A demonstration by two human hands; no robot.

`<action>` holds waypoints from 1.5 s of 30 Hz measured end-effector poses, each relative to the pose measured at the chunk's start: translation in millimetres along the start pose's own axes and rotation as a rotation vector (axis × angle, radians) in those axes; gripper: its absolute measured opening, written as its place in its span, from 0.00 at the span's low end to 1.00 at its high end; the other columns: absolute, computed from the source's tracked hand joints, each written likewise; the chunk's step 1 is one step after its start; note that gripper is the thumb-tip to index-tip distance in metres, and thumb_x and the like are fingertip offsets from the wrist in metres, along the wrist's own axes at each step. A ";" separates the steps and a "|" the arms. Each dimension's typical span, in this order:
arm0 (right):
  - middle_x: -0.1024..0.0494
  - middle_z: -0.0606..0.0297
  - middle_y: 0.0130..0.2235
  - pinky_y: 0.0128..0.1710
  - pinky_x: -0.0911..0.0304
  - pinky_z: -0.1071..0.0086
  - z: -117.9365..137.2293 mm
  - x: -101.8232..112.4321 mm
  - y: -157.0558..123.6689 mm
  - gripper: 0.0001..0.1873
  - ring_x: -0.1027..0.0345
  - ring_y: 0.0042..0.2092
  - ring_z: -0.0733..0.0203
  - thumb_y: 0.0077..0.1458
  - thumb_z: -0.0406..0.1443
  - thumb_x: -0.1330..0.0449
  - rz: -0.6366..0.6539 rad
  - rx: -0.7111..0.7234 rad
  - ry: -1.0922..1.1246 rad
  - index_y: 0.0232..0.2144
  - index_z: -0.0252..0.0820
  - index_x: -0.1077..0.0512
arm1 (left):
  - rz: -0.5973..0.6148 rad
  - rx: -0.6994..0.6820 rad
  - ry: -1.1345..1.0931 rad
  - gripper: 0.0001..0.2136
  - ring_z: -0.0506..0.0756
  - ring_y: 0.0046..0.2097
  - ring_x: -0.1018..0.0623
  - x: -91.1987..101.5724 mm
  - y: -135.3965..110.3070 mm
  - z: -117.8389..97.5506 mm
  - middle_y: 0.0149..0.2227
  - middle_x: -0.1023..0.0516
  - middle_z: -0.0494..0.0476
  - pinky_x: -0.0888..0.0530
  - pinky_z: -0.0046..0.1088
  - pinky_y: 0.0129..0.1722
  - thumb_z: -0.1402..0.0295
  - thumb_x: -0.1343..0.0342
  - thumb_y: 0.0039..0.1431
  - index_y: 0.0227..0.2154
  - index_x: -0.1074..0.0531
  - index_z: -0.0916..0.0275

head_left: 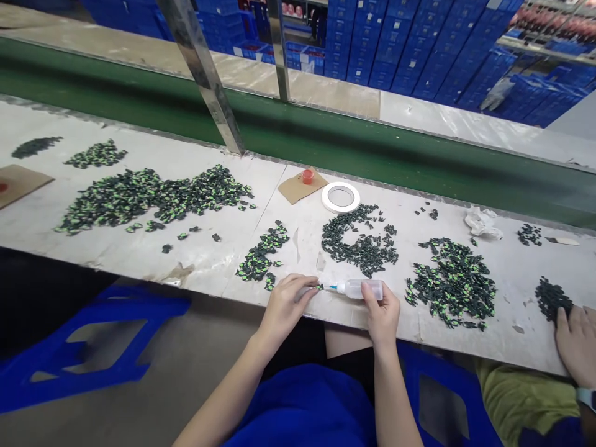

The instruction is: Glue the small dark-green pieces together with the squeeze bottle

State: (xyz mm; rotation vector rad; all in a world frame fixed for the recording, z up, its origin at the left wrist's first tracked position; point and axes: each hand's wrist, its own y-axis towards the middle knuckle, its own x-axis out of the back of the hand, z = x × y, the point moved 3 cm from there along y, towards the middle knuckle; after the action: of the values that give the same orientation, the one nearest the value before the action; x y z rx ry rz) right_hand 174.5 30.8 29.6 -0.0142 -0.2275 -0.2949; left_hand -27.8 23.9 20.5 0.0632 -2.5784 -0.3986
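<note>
Bottle in right hand, near table edge, in gap between piles

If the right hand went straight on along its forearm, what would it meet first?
Past the bottle it grips, the right hand would probably meet the plain dark pile, though its height is unclear.

No text, brand, number or sign can be read; the small white rectangular labels on the tall stacks of blue plastic crates, set well beyond the bare fingers, are too small and blurred to decipher.
</note>
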 end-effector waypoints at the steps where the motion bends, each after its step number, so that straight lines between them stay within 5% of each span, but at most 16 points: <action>1: 0.31 0.68 0.19 0.23 0.42 0.72 0.2 -1.6 0.3 0.20 0.40 0.24 0.64 0.48 0.50 0.38 0.007 -0.003 -0.023 0.20 0.39 0.30 | -0.012 0.006 -0.013 0.05 0.55 0.40 0.19 -1.5 0.2 0.4 0.37 0.19 0.57 0.22 0.33 0.42 0.71 0.43 0.59 0.37 0.24 0.60; 35: 0.42 0.73 0.18 0.22 0.48 0.73 5.2 -8.7 -3.0 0.24 0.48 0.23 0.68 0.49 0.50 0.38 -0.027 0.018 -0.067 0.15 0.41 0.40 | -0.049 0.075 -0.064 0.04 0.55 0.38 0.18 -2.3 0.7 0.3 0.35 0.18 0.56 0.21 0.33 0.41 0.70 0.42 0.57 0.34 0.22 0.60; 45: 0.24 0.64 0.28 0.30 0.32 0.67 -6.2 0.6 -1.0 0.16 0.29 0.30 0.59 0.45 0.45 0.34 -0.110 0.074 0.155 0.31 0.41 0.31 | -0.015 0.082 -0.092 0.05 0.56 0.39 0.19 0.4 2.9 -0.7 0.35 0.19 0.56 0.21 0.33 0.41 0.69 0.42 0.56 0.35 0.22 0.59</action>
State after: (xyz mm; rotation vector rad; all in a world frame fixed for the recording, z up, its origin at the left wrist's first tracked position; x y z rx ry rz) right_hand 176.1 29.4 23.7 0.0943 -0.0856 -0.3956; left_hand -27.7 26.4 22.2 0.0954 -2.6857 -0.3079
